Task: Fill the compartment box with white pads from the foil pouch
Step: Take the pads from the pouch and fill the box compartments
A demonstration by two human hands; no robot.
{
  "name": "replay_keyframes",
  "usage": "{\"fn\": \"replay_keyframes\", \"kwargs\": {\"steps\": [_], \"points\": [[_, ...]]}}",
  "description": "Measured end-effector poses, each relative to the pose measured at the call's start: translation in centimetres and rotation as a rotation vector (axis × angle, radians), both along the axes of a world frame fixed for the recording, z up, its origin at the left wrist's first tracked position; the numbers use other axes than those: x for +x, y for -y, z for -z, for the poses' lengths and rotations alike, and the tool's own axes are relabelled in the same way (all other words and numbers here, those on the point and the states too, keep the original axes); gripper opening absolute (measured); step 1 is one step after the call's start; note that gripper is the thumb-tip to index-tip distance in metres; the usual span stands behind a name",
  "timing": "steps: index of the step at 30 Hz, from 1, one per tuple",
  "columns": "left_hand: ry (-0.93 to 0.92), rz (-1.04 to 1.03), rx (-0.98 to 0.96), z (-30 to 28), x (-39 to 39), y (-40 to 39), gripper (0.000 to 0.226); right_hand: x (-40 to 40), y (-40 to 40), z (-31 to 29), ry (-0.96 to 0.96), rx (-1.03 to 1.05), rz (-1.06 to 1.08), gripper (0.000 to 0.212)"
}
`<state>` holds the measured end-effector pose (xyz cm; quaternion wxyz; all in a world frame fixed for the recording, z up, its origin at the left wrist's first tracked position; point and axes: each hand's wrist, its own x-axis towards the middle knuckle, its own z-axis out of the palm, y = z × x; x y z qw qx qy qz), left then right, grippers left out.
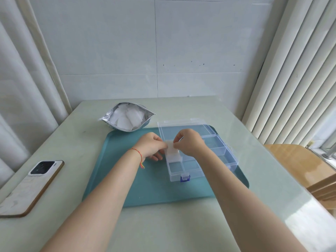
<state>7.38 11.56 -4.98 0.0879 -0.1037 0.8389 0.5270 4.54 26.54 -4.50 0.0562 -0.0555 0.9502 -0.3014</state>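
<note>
Both hands meet over the clear box [198, 157], which sits on a teal tray [127, 171] w/ its lid flipped open toward 12 o'clock. Left hand [151, 145] and right hand [190, 143] are each pinching the same white pad [171, 147], holding it right above the box's left row of compartments. More pads [173, 157] already stacked in the compartment under it; the ones at 6 and toward 3 look empty. Blue latch [185, 178] on the near edge. Foil pouch [127, 117] lies open at about 11 o'clock from the box, just off the tray, full of white pads. Phone [31, 186] face down at 9 o'clock, well apart on the table [163, 230].
</note>
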Motion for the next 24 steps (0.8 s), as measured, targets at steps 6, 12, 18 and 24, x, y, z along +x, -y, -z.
{"fn": "replay_keyframes", "kwargs": {"steps": [6,12,18,24], "points": [[-0.049,-0.025,-0.028,0.0,-0.1,0.0,0.020,-0.4,0.4,-0.4,0.028,0.078,-0.165,0.022],[-0.164,0.025,-0.167,0.5,0.0,0.1,0.013,-0.2,0.5,-1.1,-0.027,0.303,-0.280,0.015],[-0.253,0.188,-0.655,-0.4,0.1,-0.2,0.019,-0.5,-0.1,-1.9,0.094,0.315,-0.261,0.039],[-0.254,0.190,-0.784,-0.9,0.1,-0.8,0.019,-1.0,0.5,-0.3,0.098,0.246,-0.198,0.032]]}}
